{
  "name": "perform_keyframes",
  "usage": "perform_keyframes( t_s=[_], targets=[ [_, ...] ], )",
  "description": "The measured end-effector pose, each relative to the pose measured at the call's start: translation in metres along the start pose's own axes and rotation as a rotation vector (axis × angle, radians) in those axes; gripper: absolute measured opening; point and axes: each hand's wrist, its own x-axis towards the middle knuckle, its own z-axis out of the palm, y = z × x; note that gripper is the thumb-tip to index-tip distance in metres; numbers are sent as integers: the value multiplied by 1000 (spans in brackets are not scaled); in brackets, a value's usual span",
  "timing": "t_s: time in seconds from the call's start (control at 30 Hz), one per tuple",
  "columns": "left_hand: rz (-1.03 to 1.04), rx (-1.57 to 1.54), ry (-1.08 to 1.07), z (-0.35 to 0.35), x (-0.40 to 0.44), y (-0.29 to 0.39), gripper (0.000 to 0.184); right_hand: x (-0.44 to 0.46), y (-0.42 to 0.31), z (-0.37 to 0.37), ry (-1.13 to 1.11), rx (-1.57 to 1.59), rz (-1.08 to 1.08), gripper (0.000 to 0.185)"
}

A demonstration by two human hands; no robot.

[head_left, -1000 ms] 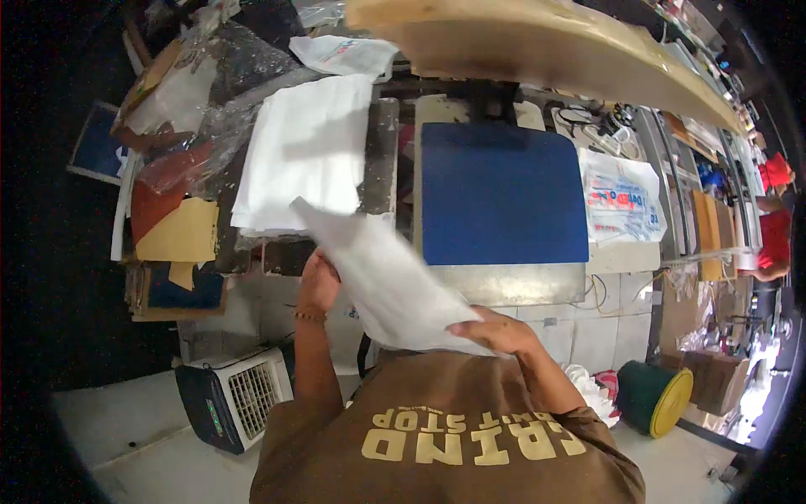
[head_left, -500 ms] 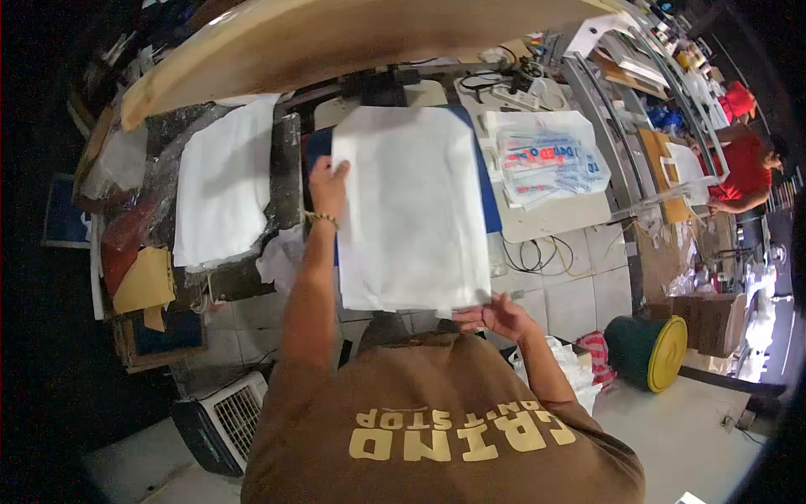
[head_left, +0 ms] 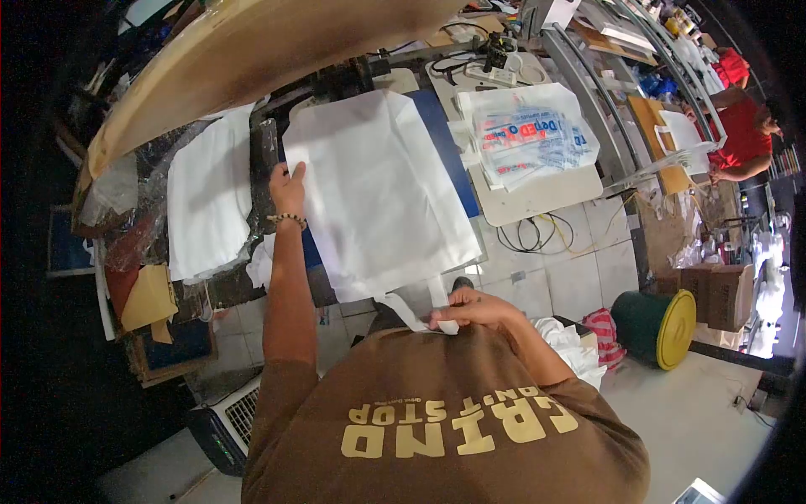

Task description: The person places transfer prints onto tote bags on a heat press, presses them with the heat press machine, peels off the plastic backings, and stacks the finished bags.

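Head: left hand at edge of white bag.

A green bin with 1 yellow lid stands on pale floor tiles.

The brown shirt, at the near side, bears large cream lettering, inverted in the view: "GRIND", with "ON'T" and "STOP" on the line beyond it. The letter before "ON'T" is unclear. A smaller line of print beside "STOP" is too small to read. The top white bag of the pile at the far right bears "DepED", "Dep" in blue and "ED" in red. Its finer print is illegible.
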Motion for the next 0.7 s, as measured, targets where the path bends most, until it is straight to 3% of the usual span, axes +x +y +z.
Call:
perform_keyframes(
  t_s=[0.13,0.2,0.23,0.3,0.33,0.37,0.4,0.47,0.53,0.57,0.6,0.67,0.7],
  targets=[
    [101,170,-13,9,9,-14,26,27,65,-29,19,14,221,43],
    [157,186,-45,10,5,-8,26,40,113,-42,126,-289,1,52],
    [161,341,-63,8,10,-8,38,29,105,-48,131,-425,-98,53],
    [208,421,-4,12,1,5,46,0,101,-90,204,-552,207,49],
    [249,506,67,11,-10,20,54,-13,93,-124,107,-587,124,44],
    [461,758,178,11,-24,35,67,-21,81,-160,11,-621,39,39],
    [470,749,172,13,-37,41,67,-35,58,-176,281,-677,116,27],
    [611,798,-76,15,-64,48,70,-34,7,-188,903,-888,-56,27],
    [605,720,-297,24,-108,56,76,2,-9,-231,1156,-941,-266,35],
    [614,709,-298,30,-127,58,76,16,-35,-232,1209,-1031,-241,36],
    [586,819,-302,35,-145,59,76,35,-37,-244,1288,-991,-414,40],
    [569,912,-306,40,-162,51,77,75,-33,-279,1404,-1248,-525,68],
    [584,938,-307,41,-164,41,78,87,-38,-283,1420,-1285,-456,85]
  ],
)
